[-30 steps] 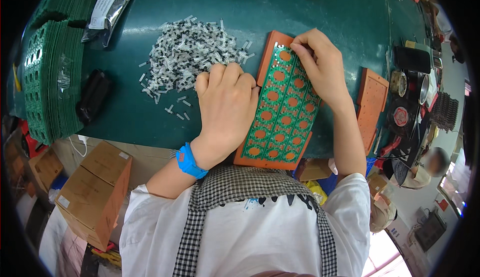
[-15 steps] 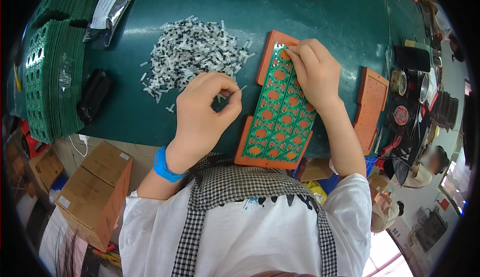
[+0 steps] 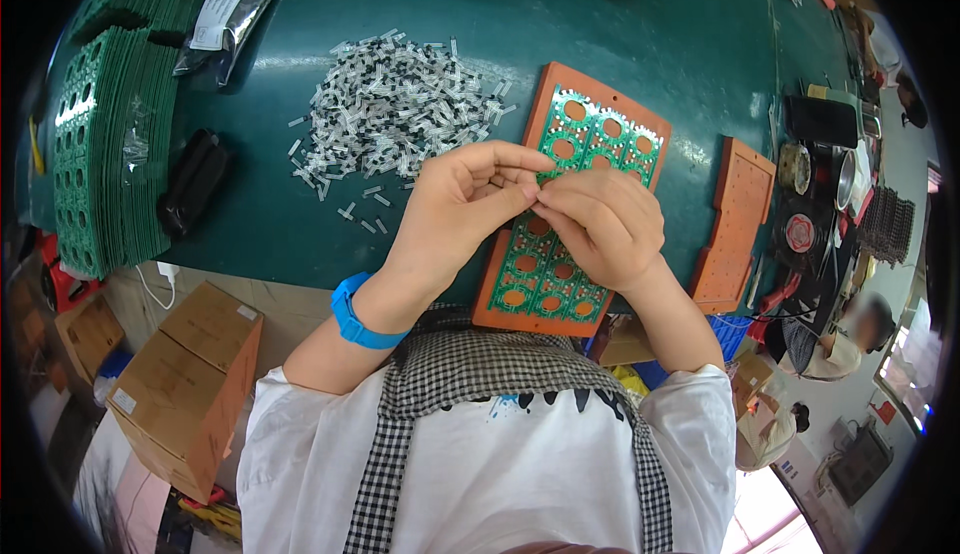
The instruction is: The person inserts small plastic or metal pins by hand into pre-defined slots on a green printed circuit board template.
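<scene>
**Hands meet over the green board**

The left hand (image 3: 462, 209) and right hand (image 3: 600, 226) touch fingertip to fingertip, pinching something too small to make out, above the green board (image 3: 580, 154) in its orange tray (image 3: 548, 89) on the counter (image 3: 640, 34). A pile of small white parts (image 3: 395, 104) lies just left; a second orange tray (image 3: 738, 219) sits right.

The person wears a white short-sleeved shirt (image 3: 480, 474), its sleeves ending above the elbows. Over it lie black-and-white checked apron straps (image 3: 400, 454) (a fine gingham), running down both sides of the chest from a checked band at the neck. A dark print shows on the shirt below that band. A bright blue wristband (image 3: 352, 316) circles the left wrist. Both hands are bare.
</scene>
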### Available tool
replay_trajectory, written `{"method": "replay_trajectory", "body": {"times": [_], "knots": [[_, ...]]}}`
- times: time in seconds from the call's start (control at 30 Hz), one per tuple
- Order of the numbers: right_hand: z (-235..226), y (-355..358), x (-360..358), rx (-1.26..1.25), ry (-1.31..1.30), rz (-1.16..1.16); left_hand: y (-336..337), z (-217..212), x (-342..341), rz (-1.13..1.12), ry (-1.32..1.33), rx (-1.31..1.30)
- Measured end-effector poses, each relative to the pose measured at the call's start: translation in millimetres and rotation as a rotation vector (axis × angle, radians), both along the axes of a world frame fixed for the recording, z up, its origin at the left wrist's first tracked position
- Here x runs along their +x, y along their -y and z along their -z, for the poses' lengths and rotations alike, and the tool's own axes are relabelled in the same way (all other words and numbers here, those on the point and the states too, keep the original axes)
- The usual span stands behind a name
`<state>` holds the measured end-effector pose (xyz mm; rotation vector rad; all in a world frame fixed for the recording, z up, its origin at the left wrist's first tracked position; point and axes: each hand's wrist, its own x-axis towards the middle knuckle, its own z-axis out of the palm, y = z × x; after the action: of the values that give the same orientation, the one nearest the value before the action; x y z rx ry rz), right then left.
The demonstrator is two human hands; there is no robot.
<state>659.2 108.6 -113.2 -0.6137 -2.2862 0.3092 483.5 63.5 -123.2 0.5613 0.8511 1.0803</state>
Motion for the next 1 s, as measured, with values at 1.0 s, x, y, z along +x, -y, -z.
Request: {"method": "replay_trajectory", "body": {"times": [1.0], "knots": [[12.9,-22.3,11.9,-0.349,0.202,0.367,-10.0,6.3,-16.6,-0.289,-1.39,0.647]]}}
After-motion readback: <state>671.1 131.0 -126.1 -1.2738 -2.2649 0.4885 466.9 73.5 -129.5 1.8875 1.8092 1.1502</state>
